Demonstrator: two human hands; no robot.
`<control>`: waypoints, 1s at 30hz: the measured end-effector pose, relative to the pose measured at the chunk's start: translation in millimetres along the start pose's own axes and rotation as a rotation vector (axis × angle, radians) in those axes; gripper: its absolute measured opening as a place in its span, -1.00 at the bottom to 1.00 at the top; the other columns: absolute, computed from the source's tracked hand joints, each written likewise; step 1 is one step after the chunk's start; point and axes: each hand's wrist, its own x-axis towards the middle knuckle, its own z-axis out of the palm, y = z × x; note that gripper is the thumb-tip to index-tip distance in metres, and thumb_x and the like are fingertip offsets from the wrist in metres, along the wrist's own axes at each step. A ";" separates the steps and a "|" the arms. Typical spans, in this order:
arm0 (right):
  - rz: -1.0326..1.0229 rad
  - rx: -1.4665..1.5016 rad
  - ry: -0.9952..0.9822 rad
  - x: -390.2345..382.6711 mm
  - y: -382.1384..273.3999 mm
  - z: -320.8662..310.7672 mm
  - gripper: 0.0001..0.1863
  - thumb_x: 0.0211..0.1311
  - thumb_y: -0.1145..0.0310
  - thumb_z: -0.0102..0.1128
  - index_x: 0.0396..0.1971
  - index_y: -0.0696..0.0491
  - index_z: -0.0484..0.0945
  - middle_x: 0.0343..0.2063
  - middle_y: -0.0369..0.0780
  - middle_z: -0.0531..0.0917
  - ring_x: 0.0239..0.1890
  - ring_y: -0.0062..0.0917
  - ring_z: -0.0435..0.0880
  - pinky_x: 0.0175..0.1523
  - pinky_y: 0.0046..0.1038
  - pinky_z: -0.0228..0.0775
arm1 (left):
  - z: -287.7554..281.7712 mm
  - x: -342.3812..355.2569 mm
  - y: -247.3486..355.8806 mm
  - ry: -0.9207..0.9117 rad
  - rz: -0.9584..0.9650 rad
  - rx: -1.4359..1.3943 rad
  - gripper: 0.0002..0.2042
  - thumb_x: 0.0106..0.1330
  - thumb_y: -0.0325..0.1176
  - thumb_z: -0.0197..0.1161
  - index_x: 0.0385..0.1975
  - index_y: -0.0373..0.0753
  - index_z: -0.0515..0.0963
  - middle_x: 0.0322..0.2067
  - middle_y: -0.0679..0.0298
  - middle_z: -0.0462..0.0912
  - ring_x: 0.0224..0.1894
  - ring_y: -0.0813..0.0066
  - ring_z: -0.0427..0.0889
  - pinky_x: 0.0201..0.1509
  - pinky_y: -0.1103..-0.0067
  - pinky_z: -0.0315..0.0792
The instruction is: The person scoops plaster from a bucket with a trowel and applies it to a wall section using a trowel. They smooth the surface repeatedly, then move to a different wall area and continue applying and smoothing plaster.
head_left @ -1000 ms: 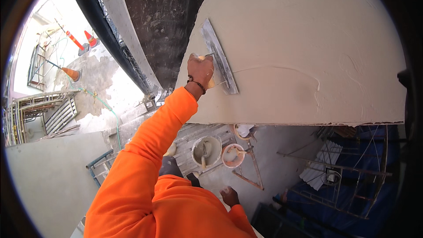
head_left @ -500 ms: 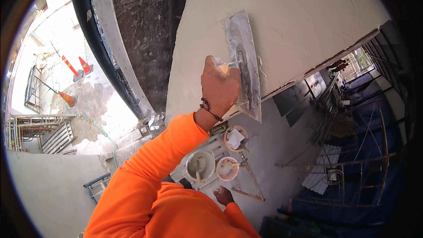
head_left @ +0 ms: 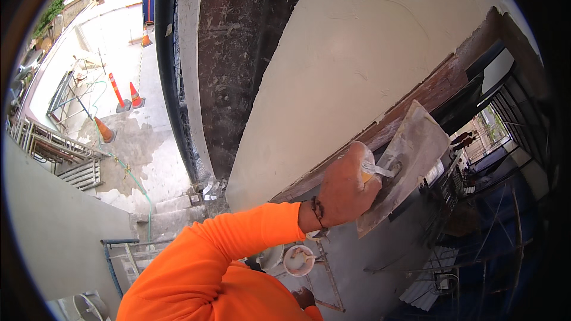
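Looking far to the left of the raised left hand (head_left: 342, 193), orange traffic cones (head_left: 119, 98) stand on the pale ground well below. A black pipe (head_left: 166, 53) runs up the building between them and the hand. Nearer, still left of the hand, a dark rough strip (head_left: 244, 53) of bare wall borders the smooth cream plaster (head_left: 357, 53), which spreads above and to the left of the knuckles. The plaster ends at a brown lower edge (head_left: 416, 98) that passes just above the hand.

The left hand is wrapped tight around the handle of a steel trowel (head_left: 404, 163), a dark band (head_left: 318, 211) at the wrist. The blade juts up and right from the fist, tilted and seemingly off the plaster at that lower edge. The closed grip probably serves to keep the broad blade steady at arm's length.

Below the hand a white bucket (head_left: 299, 260) sits on a frame, likely placed within easy reach. The right hand (head_left: 304, 297) shows lower still, beside the orange sleeve; its grip cannot be made out. Right of the trowel, dark railings (head_left: 511, 119) drop away.
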 end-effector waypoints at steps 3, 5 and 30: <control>0.072 0.032 -0.065 1.2 34.2 11.1 -0.35 0.21 -0.05 0.28 0.08 0.22 0.59 0.05 0.05 0.69 0.14 -0.10 0.67 0.25 -0.17 0.48 | -28.7 3.8 -46.4 0.160 -0.071 0.012 -0.77 0.23 -0.44 0.22 -0.20 -0.32 0.36 -0.53 0.13 0.51 -0.50 0.26 0.57 -0.38 0.30 0.49; 0.038 -0.024 0.004 1.5 53.0 40.3 -0.34 0.18 -0.11 0.27 0.07 0.16 0.62 0.02 0.03 0.71 0.11 -0.11 0.69 0.23 -0.17 0.49 | -56.6 22.1 -92.3 0.247 -0.280 -0.068 -0.79 0.22 -0.44 0.24 -0.24 -0.36 0.39 -0.53 0.10 0.55 -0.51 0.24 0.59 -0.36 0.33 0.49; 0.128 0.119 -0.009 1.3 -33.3 90.8 -0.32 0.17 -0.16 0.30 0.04 0.16 0.62 -0.02 0.01 0.73 0.08 -0.14 0.71 0.19 -0.21 0.52 | -155.5 178.7 -339.0 0.380 -0.725 0.033 -0.71 0.18 -0.35 0.32 -0.24 -0.42 0.46 -0.33 0.07 0.61 -0.30 0.33 0.61 -0.20 0.34 0.51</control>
